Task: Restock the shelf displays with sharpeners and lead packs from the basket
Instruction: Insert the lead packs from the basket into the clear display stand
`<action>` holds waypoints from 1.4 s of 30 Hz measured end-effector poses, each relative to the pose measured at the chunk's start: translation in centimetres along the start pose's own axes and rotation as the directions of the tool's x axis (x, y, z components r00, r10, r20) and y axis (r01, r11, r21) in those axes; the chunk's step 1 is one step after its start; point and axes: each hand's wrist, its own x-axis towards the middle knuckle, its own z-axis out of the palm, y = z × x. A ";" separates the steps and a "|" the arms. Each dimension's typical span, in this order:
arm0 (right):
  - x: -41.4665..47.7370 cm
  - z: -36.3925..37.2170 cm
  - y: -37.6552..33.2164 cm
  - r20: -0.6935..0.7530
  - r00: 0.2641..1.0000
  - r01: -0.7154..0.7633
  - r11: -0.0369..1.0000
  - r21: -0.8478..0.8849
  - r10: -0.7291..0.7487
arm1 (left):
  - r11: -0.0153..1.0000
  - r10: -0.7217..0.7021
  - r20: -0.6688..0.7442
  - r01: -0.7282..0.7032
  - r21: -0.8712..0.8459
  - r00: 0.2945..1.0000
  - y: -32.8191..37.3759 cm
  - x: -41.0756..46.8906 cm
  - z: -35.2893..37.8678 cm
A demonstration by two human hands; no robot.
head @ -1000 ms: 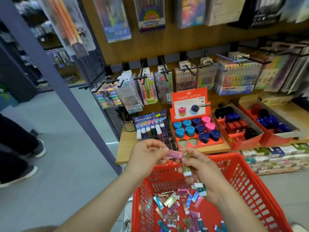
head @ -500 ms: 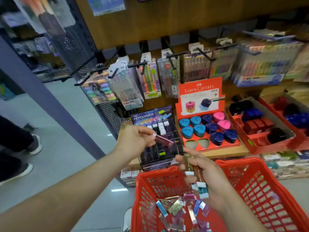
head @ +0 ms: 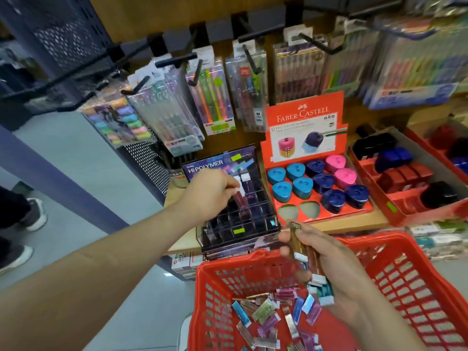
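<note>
My left hand (head: 211,192) pinches a dark pink lead pack (head: 238,197) and holds it over the slots of the clear Hi-Polymer lead display (head: 238,224) on the shelf. My right hand (head: 326,264) grips a bunch of several lead packs (head: 307,259) above the red basket (head: 405,287). More loose lead packs (head: 266,315) lie on the basket floor. To the right stands the red Faber-Castell sharpener tray (head: 321,214) with blue, navy and pink sharpeners (head: 302,187) and two vacant pockets at its front.
Further red trays of dark, blue and red sharpeners (head: 402,178) stand at the right. Pen packs (head: 210,97) hang on black hooks above the shelf. A grey post (head: 63,178) slants at the left, with a person's shoes (head: 35,214) beyond it.
My left hand has carried the pink lead pack away from my right hand, forward and down to the lead display. The view has moved closer to the shelf.
</note>
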 end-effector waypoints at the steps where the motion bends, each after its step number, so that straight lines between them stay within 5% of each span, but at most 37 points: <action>1: 0.0 0.1 0.0 0.001 1.000 0.002 1.000 -0.006 -0.002 | 0.999 0.032 0.032 -0.032 0.026 0.999 0.1 0.1 0.3; 4: -0.1 0.4 -0.4 0.000 1.000 -0.020 0.999 -0.025 0.020 | 0.990 0.101 0.085 -0.109 0.093 0.991 0.3 0.3 1.5; 11: -0.4 1.0 -0.7 -0.052 0.997 0.057 0.996 -0.065 -0.060 | 0.990 0.038 0.062 -0.046 0.136 0.997 1.3 0.1 1.3; 13: -0.3 1.1 -0.7 -0.059 0.995 0.077 0.994 -0.074 -0.082 | 0.981 -0.065 0.135 0.088 -0.172 0.989 2.7 -0.3 -0.3; 15: -0.2 1.2 -0.6 -0.073 0.993 0.088 0.994 -0.067 -0.093 | 0.768 -0.084 0.404 0.318 -0.557 0.911 4.5 -1.4 -2.1; 18: -0.1 1.4 -0.3 -0.083 0.992 0.094 0.995 -0.037 -0.097 | 0.574 0.033 0.569 0.450 -0.684 0.822 5.9 -4.0 -3.2; 22: -0.5 2.3 0.1 -0.082 0.994 0.076 0.997 0.021 -0.074 | 0.464 -0.029 0.469 0.427 -0.776 0.883 5.8 -6.5 -2.1; 29: 0.3 3.3 1.3 -0.104 0.995 0.005 1.000 0.021 -0.003 | 0.816 0.120 0.083 -0.051 -0.576 0.989 4.3 -7.6 -0.7; 31: 0.6 3.4 1.5 -0.100 0.994 -0.037 0.999 0.025 0.040 | 0.840 0.151 -0.012 -0.134 -0.526 0.989 4.0 -7.4 -1.0; 37: 1.2 1.9 1.3 0.031 0.987 -0.154 0.888 0.434 0.156 | 0.859 -0.223 -0.200 0.096 -0.503 0.954 -0.3 -3.6 -3.7; 42: 1.6 1.2 1.1 0.094 0.992 -0.121 0.887 0.445 0.088 | 0.968 -0.171 -0.147 0.138 -0.212 0.974 -3.6 -1.0 -2.4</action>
